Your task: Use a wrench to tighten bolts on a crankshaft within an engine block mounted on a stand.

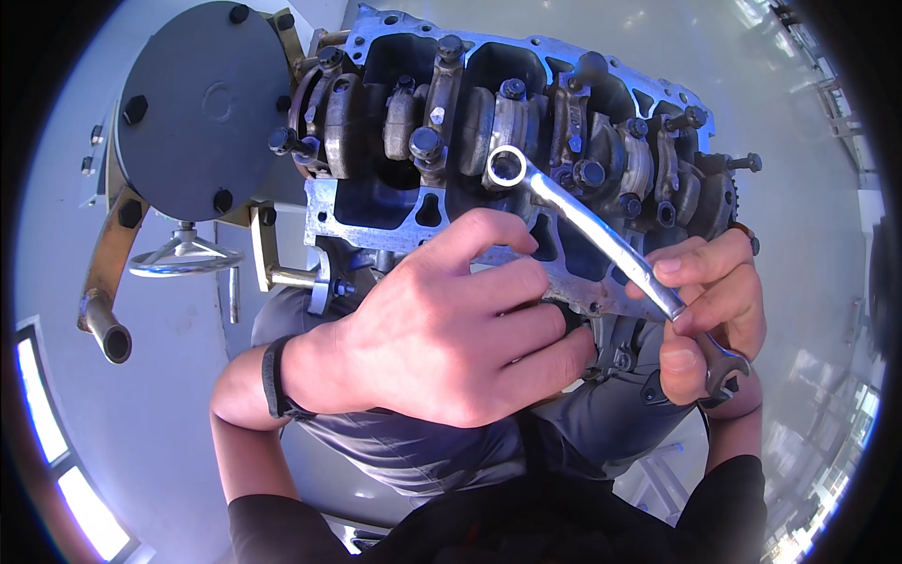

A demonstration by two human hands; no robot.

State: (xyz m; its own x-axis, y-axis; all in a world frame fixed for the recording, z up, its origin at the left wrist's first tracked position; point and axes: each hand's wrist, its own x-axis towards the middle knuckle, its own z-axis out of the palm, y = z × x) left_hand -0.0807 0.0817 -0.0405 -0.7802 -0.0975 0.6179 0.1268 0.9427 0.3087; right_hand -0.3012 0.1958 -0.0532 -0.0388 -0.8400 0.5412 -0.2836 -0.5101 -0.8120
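My right hand (709, 305) pinches the shank of a shiny combination wrench (597, 235) between thumb and fingers. The wrench's ring end overlaps the middle of the engine block in view; whether it touches a bolt is unclear. Its open end sticks out below my fingers. My left hand (451, 324), back upward, is in front of the block's near edge with its fingers curled. The thumb and palm are hidden, so anything inside them cannot be seen. On the engine block (324, 202), a crankshaft (343, 127) lies under several bearing caps (446, 103) with dark bolts (426, 144) standing in them.
At the left, a round dark plate (202, 113) with bolts and metal arms belongs to the engine stand. Below it are a handwheel (186, 258) and a projecting tube end (115, 343). My legs in grey trousers (404, 451) are close under the block.
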